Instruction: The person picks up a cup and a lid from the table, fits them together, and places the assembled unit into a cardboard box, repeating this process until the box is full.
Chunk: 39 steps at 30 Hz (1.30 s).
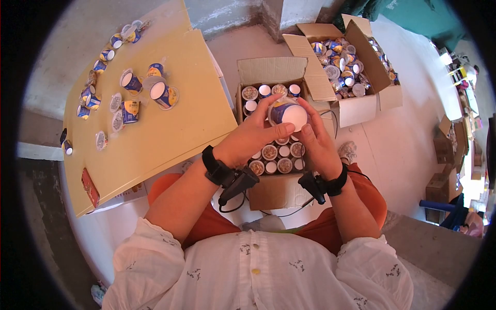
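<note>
Between my two hands is a blue and yellow paper cup (pixel 289 114), tilted with its round white base facing me. My left hand (pixel 253 133) grips it from the left, thumb against the base's edge. My right hand (pixel 321 142) closes on the cup's right side, fingers along its wall. Right beneath them stands an open cardboard box (pixel 276 195) packed with rows of cups, some showing white bases and others clear lids over brownish contents. My hands and the held cup hide part of those rows. A black strap with a small device circles each wrist.
To the left, a yellow table (pixel 170 139) bears several scattered cups and a red phone (pixel 90 187). Behind and right, another open carton (pixel 356 111) is heaped with loose cups. Brown boxes (pixel 445 181) stand at the far right. A thin cable (pixel 337 121) hangs beside the near box.
</note>
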Available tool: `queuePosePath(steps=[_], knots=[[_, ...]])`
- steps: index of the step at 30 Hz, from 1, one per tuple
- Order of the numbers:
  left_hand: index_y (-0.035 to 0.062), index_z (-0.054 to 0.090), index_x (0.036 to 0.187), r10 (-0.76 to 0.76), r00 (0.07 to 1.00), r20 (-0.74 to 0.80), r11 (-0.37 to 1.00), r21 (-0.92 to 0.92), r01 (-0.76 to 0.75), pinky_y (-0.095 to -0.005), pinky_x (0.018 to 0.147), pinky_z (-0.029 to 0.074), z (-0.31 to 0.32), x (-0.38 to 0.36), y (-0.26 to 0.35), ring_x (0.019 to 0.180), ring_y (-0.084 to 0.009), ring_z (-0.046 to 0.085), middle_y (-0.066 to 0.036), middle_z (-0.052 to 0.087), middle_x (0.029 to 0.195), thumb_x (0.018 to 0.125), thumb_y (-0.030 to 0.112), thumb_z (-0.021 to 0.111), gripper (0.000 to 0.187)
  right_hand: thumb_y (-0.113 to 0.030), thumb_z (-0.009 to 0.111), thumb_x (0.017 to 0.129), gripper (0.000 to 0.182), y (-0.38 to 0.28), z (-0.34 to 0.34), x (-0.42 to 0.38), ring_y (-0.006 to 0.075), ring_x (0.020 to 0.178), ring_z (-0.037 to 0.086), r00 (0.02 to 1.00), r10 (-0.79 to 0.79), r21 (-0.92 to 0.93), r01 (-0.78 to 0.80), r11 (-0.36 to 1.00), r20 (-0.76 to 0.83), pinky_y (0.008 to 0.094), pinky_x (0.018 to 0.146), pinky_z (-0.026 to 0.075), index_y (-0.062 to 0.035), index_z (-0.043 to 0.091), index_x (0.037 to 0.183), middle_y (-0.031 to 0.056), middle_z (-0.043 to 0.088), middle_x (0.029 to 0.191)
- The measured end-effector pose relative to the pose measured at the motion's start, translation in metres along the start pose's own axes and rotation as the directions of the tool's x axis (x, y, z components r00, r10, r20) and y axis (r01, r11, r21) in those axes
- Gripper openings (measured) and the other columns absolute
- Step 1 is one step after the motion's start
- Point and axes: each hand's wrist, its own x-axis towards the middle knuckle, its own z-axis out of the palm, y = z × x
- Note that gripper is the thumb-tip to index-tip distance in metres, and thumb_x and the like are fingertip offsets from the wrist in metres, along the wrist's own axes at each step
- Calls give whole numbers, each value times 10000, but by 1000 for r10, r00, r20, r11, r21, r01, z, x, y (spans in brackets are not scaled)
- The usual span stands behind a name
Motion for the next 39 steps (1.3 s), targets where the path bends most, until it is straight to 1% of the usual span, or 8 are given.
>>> queuePosePath(steps=[7,9,11,16,21,26,35,39], knots=[[87,124,1540,50,996,68,984,169,-61,-343,1020,417,-3,3,-6,1261,-200,449,-120,409,1415,912,327,684,875,-284,553,986,604,13,-10,-5,228,1237,507,996,70,101,-64,993,-52,351,988,483,-38,295,1474,138,469,1375],[81,140,1537,28,995,98,989,140,-41,-339,1014,421,1,0,1,1260,-202,451,-119,403,1426,919,339,672,855,-236,540,985,556,7,-13,-6,232,1227,521,994,74,265,-50,963,-82,359,994,488,-23,328,1453,131,475,1368],[76,156,1534,4,992,129,994,109,-18,-335,1008,426,4,-1,5,1260,-204,452,-118,397,1436,926,351,660,836,-229,539,983,544,3,-19,-7,231,1224,525,991,47,269,-12,963,-124,360,991,491,-14,339,1442,130,485,1359],[33,375,1428,39,994,-104,969,247,-12,-309,936,468,-2,2,-2,1204,-180,491,-126,462,1401,968,299,596,575,-219,517,995,463,2,-45,-3,226,1187,552,974,-44,270,105,957,-223,368,988,487,4,397,1383,114,536,1310],[23,462,1338,105,975,-195,943,330,-36,-298,898,476,-13,-3,-6,1156,-161,518,-104,534,1319,987,257,560,434,-235,526,993,415,32,-70,3,223,1115,595,952,-3,269,89,959,-305,359,976,490,-8,441,1330,116,559,1271],[22,499,1295,208,963,-169,878,467,-108,-288,890,471,-18,-11,-9,1126,-152,539,-86,565,1270,994,229,547,368,-225,523,979,359,91,-92,17,265,1030,632,869,224,381,-44,923,-441,354,902,539,-1,468,1254,132,578,1197],[10,533,1247,203,960,-193,847,526,-74,-278,881,471,-23,-25,2,1078,-122,550,-62,591,1193,997,190,546,308,-324,605,943,556,183,-84,45,222,929,634,639,385,366,-169,915,-666,320,772,551,-22,379,1352,138,577,1182],[13,546,1233,179,953,-243,886,461,-49,-268,855,476,-22,-24,8,1009,-101,565,-50,610,1140,1001,188,534,290,-326,604,944,586,211,-86,46,217,938,629,679,376,384,-148,911,-631,312,777,543,-25,353,1380,125,561,1212]])
